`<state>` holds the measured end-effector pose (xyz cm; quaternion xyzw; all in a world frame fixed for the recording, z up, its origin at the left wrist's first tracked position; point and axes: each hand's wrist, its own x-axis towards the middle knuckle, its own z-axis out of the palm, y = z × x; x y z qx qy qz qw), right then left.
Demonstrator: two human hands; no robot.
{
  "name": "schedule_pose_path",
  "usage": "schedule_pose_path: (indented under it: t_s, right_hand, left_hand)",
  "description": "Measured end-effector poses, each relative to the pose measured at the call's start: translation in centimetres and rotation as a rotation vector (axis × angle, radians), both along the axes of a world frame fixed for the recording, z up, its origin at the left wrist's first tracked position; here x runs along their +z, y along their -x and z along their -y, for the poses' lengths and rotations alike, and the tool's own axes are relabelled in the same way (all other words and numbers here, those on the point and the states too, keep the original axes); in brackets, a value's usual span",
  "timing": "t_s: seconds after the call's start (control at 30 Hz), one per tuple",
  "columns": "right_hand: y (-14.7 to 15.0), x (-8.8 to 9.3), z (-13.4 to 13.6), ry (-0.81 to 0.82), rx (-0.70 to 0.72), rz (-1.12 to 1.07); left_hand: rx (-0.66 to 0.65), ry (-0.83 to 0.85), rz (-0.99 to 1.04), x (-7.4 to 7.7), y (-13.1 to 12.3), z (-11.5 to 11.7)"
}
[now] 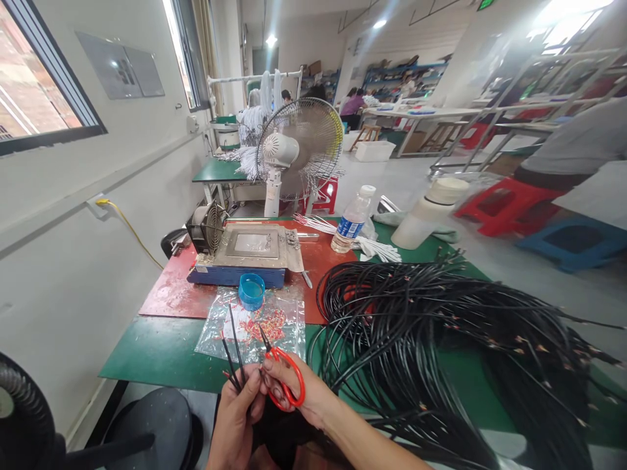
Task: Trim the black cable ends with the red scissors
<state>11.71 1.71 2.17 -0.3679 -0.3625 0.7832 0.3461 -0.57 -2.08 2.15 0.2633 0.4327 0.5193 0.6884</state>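
Observation:
My left hand [241, 405] is closed around several black cables [236, 346], whose ends stick up above the fingers. Against it, my right hand [287, 385] grips red-handled scissors [295, 378], their dark blades pointing up and left. The fingertips of both hands meet, and what lies between them is too small to make out. Just beyond the hands lies a clear plastic bag [208, 329] with many tiny red and yellow pieces [268, 326] on it. A blue round lid or cup [251, 292] stands at the bag's far edge.
A large heap of black cables [406, 313] covers the right of the green table [161, 352]. Behind the bag stands a blue-based machine [240, 274] with a small fan. A water bottle [350, 222], a cream flask [426, 215] and a large fan [298, 147] stand farther back.

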Motion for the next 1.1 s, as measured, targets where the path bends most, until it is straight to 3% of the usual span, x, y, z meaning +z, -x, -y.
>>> schedule_pose_path:
  t_s: [0.27, 0.47, 0.7, 1.1]
  right_hand:
    - [0.5, -0.7, 0.8, -0.147, -0.150, 0.120]
    - [0.0, -1.4, 0.6, -0.249, -0.089, 0.198]
    - [-0.1, -0.4, 0.2, -0.040, -0.073, 0.039]
    - [0.1, -1.0, 0.3, 0.067, -0.052, -0.010]
  left_hand:
    - [0.053, 0.000, -0.050, -0.5, -0.3, -0.1]
    - [0.108, 0.058, -0.055, -0.5, -0.4, -0.2]
    - [0.020, 0.007, -0.047, -0.2, -0.4, -0.2]
    - [-0.039, -0.020, 0.010, -0.4, -0.3, -0.3]
